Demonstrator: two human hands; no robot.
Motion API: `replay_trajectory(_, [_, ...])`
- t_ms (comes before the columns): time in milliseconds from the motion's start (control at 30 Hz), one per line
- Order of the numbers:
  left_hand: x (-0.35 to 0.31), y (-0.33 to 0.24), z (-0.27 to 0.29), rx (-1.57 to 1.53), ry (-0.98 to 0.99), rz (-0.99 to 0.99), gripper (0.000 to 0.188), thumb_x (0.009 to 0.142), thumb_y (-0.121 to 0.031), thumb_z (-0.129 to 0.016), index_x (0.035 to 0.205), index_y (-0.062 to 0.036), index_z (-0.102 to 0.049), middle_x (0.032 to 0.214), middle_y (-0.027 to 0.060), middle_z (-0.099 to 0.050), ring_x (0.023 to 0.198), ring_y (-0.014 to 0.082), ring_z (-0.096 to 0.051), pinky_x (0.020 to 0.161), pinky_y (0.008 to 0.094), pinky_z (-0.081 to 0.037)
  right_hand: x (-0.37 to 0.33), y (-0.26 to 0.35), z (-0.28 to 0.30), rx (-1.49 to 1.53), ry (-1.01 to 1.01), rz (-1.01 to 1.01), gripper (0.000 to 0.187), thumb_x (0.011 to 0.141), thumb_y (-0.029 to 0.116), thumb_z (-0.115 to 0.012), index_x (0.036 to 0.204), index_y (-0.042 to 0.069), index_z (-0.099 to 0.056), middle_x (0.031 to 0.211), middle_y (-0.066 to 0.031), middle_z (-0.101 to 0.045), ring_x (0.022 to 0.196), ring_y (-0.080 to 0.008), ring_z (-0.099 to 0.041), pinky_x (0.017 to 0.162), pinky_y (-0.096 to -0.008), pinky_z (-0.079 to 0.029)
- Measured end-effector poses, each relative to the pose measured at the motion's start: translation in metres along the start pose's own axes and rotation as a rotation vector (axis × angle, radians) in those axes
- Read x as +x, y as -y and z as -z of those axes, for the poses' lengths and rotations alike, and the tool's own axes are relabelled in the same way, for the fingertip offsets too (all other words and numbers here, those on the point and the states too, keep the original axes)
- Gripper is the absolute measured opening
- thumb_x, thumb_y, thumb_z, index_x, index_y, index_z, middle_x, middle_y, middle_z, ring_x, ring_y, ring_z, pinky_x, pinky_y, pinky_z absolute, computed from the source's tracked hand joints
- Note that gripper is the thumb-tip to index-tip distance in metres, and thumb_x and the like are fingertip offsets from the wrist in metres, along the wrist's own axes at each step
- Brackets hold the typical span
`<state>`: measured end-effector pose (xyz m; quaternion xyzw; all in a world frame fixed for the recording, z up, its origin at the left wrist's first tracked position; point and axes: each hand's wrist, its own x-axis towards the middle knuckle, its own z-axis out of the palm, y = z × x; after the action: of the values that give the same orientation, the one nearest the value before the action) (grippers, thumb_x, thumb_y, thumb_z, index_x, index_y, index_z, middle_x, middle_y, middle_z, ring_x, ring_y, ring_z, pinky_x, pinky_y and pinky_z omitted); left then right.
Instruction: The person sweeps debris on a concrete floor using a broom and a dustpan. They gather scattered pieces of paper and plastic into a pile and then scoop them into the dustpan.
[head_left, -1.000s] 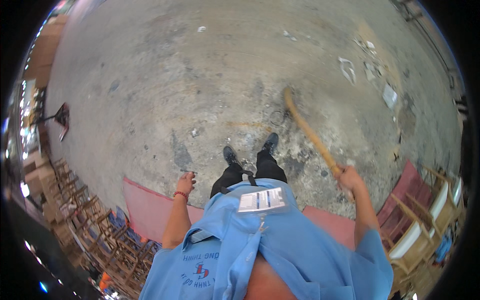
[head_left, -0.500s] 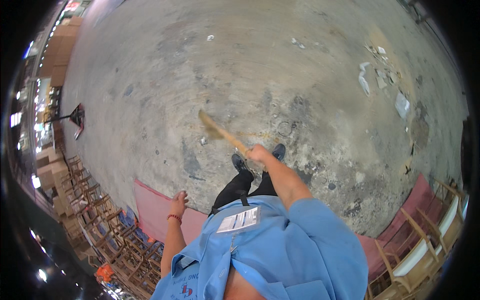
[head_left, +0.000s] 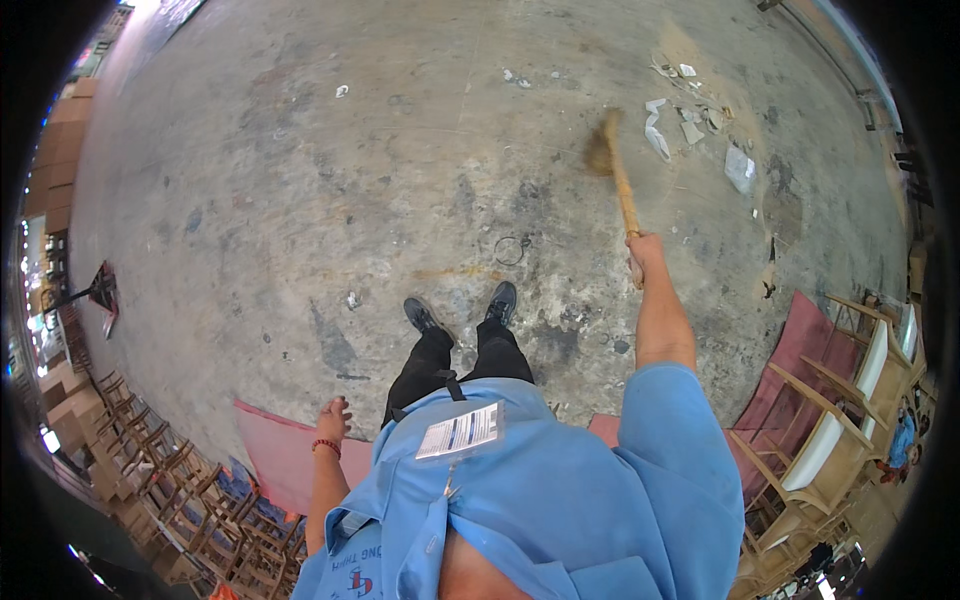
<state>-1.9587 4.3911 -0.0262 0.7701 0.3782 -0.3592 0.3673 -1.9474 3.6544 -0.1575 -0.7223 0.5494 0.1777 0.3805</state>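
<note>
My right hand is wrapped round the handle of a short straw broom, my arm stretched out ahead and to the right. The broom's brown bristle head is smeared by motion, near the scraps on the concrete floor; I cannot tell whether it touches the floor. Close to the bristles lies a crumpled white plastic strip. My left hand, a red bead bracelet at its wrist, hangs at my left side with fingers loosely apart and nothing in it.
A heap of paper scraps and dust and a clear plastic bag lie far right. Red sheets spread behind me. Wooden chair frames crowd the left, pale wooden chairs the right. A pallet jack stands left.
My right hand has swung the broom from front left out to the far right, near the scraps. The view has shifted rightward. My left hand still hangs at my side.
</note>
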Motion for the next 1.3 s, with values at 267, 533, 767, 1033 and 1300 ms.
replay_trajectory(267, [0.033, -0.003, 0.006, -0.065, 0.017, 0.019, 0.045, 0.094, -0.038, -0.049, 0.125, -0.0053, -0.053, 0.117, 0.0113, -0.061, 0.098, 0.0261, -0.062, 0.069, 0.0386, -0.051, -0.108, 0.021, 0.013, -0.434, -0.052, 0.188, 0.039, 0.078, 0.019, -0.060, 0.114, 0.003, -0.063, 0.097, -0.0254, -0.065, 0.092, -0.0403, -0.063, 0.081, -0.0445, -0.050])
replay_trajectory(533, [0.109, -0.008, 0.029, -0.070, 0.108, 0.084, 0.044, 0.094, -0.038, -0.049, 0.122, -0.0059, -0.057, 0.113, 0.0081, -0.064, 0.089, 0.0216, -0.063, 0.063, 0.0367, -0.051, -0.255, 0.133, -0.108, -0.401, 0.671, 0.300, 0.045, 0.077, 0.023, -0.070, 0.121, 0.014, -0.063, 0.089, -0.0201, -0.067, 0.084, -0.0240, -0.067, 0.073, -0.0353, -0.053])
replay_trajectory(767, [0.152, -0.124, 0.109, -0.071, 0.096, -0.185, 0.052, 0.094, -0.042, -0.049, 0.129, -0.0036, -0.051, 0.123, 0.0108, -0.059, 0.103, 0.0259, -0.059, 0.076, 0.0367, -0.050, -0.262, 0.261, -0.367, -0.357, 1.124, 0.250, 0.042, 0.074, 0.027, -0.068, 0.112, 0.012, -0.067, 0.090, -0.0185, -0.069, 0.084, -0.0318, -0.066, 0.076, -0.0405, -0.052])
replay_trajectory(1033, [0.164, -0.159, 0.177, -0.063, 0.036, -0.129, 0.053, 0.095, -0.042, -0.048, 0.131, -0.0037, -0.050, 0.126, 0.0120, -0.057, 0.109, 0.0291, -0.058, 0.083, 0.0411, -0.049, -0.154, 0.305, -0.338, -0.321, 0.522, 0.476, 0.043, 0.070, 0.031, -0.070, 0.110, 0.014, -0.069, 0.099, -0.0125, -0.069, 0.080, -0.0265, -0.068, 0.072, -0.0370, -0.053])
replay_trajectory(1300, [0.181, -0.123, 0.171, 0.064, 0.114, 0.015, 0.046, 0.095, -0.040, -0.048, 0.125, -0.0058, -0.054, 0.118, 0.0103, -0.062, 0.097, 0.0250, -0.063, 0.071, 0.0380, -0.052, -0.048, 0.275, -0.165, 0.257, 0.204, -0.065, 0.032, 0.078, 0.012, -0.066, 0.110, 0.002, -0.066, 0.080, -0.0144, -0.065, 0.055, -0.0240, -0.062, 0.047, -0.0381, -0.050])
